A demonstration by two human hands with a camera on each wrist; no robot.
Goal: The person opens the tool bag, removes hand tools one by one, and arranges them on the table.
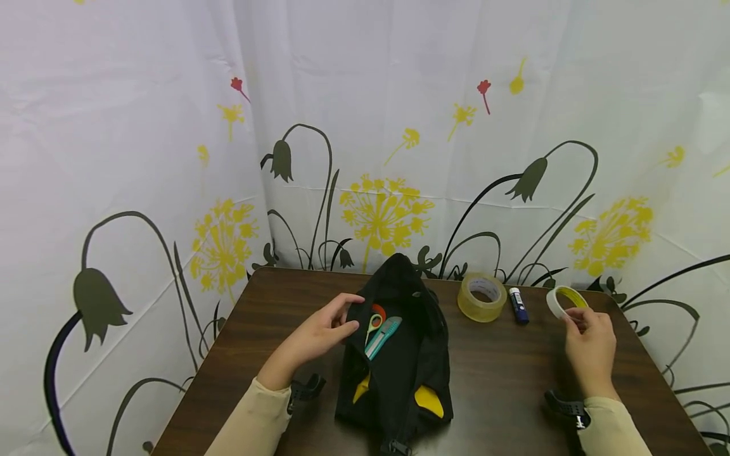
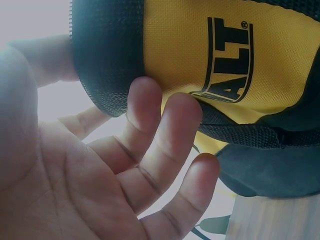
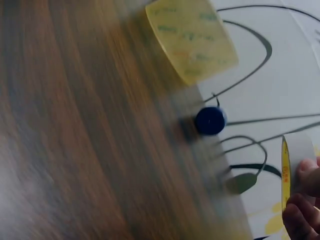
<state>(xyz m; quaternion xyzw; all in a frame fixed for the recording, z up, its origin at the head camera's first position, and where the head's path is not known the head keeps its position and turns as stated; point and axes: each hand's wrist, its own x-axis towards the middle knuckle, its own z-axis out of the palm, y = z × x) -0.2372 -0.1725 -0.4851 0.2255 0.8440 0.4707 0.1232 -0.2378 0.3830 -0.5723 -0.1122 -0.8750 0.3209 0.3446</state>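
Observation:
A black and yellow fabric bag [image 1: 435, 367] stands on the table with its mouth open. My left hand [image 1: 310, 339] pinches the bag's left rim between thumb and fingers; in the left wrist view the other fingers lie loosely bent beside the yellow side [image 2: 180, 45] with black lettering. Inside the bag are a teal utility knife [image 1: 383, 337] and scissors [image 1: 374, 322] with orange-red and pale handles. At the right, my right hand [image 1: 593, 348] pinches a narrow roll of white tape [image 3: 299, 145] with a yellow inner core, held up off the table.
A wide roll of clear yellowish packing tape [image 1: 481, 310] and a blue glue stick [image 1: 519, 307] with a white cap stand near the back edge of the brown wooden table [image 1: 502, 386]. Behind the table hangs a white flower-print curtain [image 1: 365, 95].

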